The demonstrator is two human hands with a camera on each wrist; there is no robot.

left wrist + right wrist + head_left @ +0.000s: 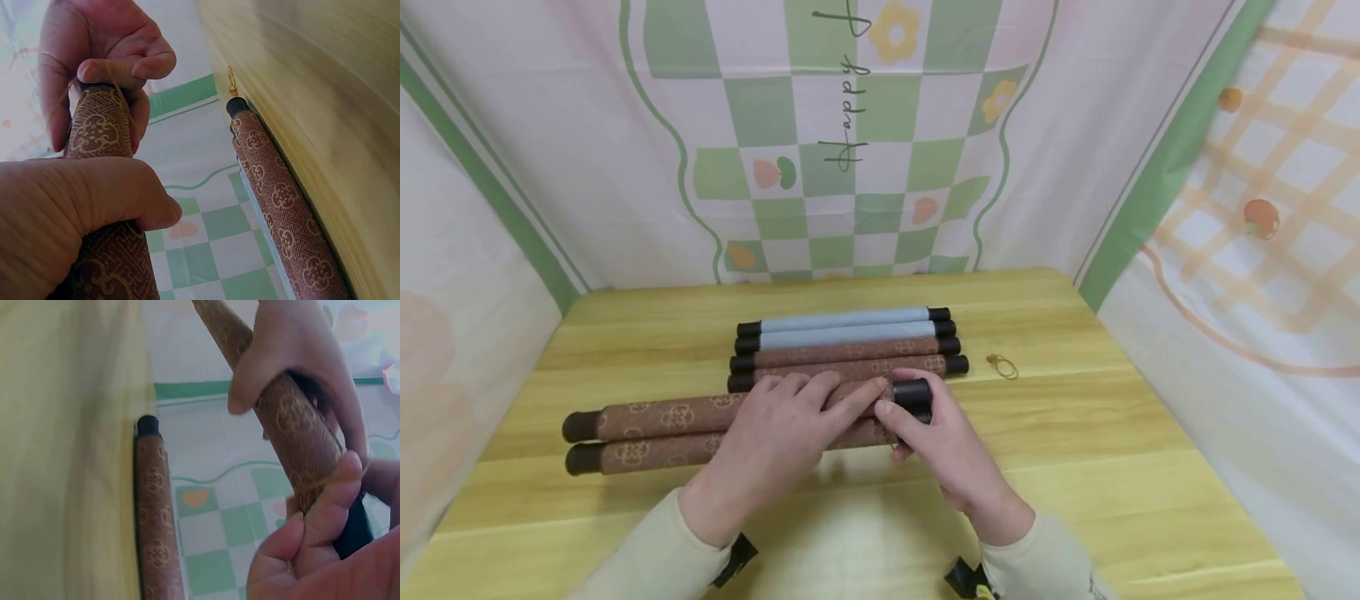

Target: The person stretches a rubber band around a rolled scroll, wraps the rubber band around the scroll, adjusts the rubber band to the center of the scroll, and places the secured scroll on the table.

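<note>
My left hand (786, 433) grips a brown scroll (658, 415) rolled from both ends into two parallel rolls, with gold patterns and black end knobs. Its thumb lies across the cloth in the left wrist view. At the scroll's right end, my right hand (951, 450) wraps around the black knobs. A thin tan rubber band (328, 481) is stretched over the fingers of that hand and across the end of the scroll. Just behind, another brown patterned scroll (850, 354) lies on the table, its front edge partly hidden by my hands.
Against that scroll's far side lies a light blue scroll (846, 321) with black knobs. A loose rubber band (1003, 365) rests to the right on the wooden table (1150, 500). Printed cloth (880, 108) hangs behind the table and along both sides.
</note>
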